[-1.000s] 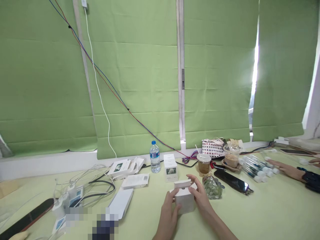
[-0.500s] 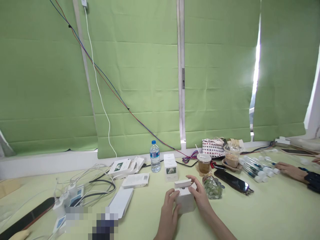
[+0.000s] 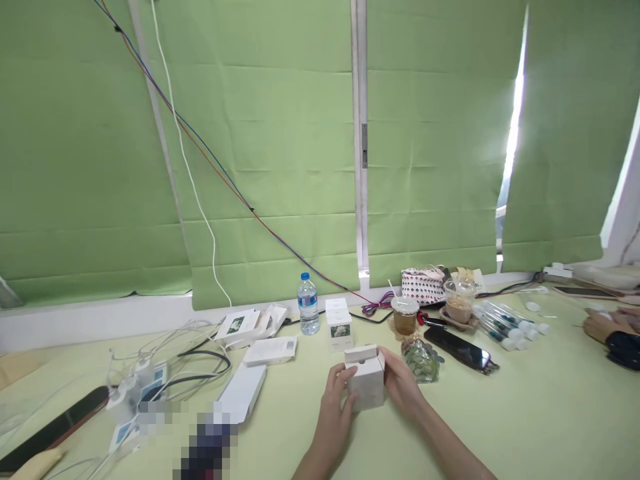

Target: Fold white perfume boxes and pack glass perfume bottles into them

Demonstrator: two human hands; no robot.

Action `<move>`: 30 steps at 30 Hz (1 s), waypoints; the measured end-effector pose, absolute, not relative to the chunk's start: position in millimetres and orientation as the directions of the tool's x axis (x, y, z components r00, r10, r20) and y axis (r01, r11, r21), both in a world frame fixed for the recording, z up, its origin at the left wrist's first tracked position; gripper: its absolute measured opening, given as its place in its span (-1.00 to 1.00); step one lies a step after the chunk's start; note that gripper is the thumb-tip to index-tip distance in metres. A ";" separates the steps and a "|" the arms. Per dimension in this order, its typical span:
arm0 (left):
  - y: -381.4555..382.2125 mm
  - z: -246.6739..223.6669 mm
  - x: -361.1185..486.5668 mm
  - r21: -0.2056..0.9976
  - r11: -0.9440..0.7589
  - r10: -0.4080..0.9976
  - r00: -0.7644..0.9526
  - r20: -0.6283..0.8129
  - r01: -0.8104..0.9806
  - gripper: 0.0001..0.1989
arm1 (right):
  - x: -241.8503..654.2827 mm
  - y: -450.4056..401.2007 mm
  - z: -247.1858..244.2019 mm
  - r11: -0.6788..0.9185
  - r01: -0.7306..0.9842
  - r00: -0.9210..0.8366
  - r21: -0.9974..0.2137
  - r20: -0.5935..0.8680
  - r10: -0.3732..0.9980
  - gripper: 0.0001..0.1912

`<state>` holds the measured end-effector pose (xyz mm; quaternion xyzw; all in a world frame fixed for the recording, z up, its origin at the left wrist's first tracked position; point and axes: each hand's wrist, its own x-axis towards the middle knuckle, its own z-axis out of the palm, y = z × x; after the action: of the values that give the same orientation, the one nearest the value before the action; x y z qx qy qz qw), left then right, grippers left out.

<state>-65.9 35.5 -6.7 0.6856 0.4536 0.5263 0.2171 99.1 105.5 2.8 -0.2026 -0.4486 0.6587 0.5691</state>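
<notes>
Between my two hands is a small white cardboard box [image 3: 369, 388], its top flap standing up at the far side. My left hand [image 3: 336, 402] grips the left side, thumb on the near face and fingers at the upper edge. My right hand [image 3: 401, 383] is closed along the right side, with its fingers partly hidden behind the box. Just beyond stands another white box [image 3: 341, 333] with a flower picture on its front. Close to my right hand lies a clear plastic pack [image 3: 421, 361] with something green inside.
A water bottle [image 3: 309, 305] and a lidded drink cup [image 3: 405, 316] stand behind. Flat white boxes [image 3: 270, 350], a power strip [image 3: 125, 433] and tangled cables are left. A black phone [image 3: 457, 349], clear tubes [image 3: 505, 325] and another person's hands [image 3: 607, 327] are right.
The view has tilted slightly down. My right hand has moved from the box's top edge to its right side. At right, the other person's hand has drawn back from the tubes.
</notes>
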 end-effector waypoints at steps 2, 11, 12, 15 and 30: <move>35.2 -5.5 -65.0 0.777 -0.493 0.852 0.035 0.523 0.391 -0.68 | 98.6 105.0 2.9 0.057 -0.542 -0.267 -0.838 0.237 0.934 -0.66; 36.2 -8.2 -66.3 0.816 -0.503 0.855 0.023 0.519 0.286 -0.63 | 102.3 102.4 8.4 0.199 -0.413 -0.275 -0.889 0.330 0.903 -0.77; 36.4 -8.7 -66.6 0.823 -0.498 0.858 0.022 0.512 0.273 -0.63 | 103.7 101.1 9.7 0.230 -0.391 -0.285 -0.891 0.355 0.891 -0.78; 36.7 -9.1 -67.1 0.840 -0.483 0.869 0.021 0.494 0.247 -0.63 | 107.5 96.5 14.8 0.361 -0.307 -0.333 -0.881 0.454 0.826 -0.73; 36.6 -12.3 -65.8 0.888 -0.420 0.896 -0.069 0.438 0.188 -0.70 | 104.5 97.2 16.6 0.488 -0.148 -0.330 -0.860 0.508 0.796 -0.70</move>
<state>-65.8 36.6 -12.3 0.6102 0.4440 0.5810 0.3049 104.5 97.2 16.6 -0.2375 -0.6822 0.4466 0.5280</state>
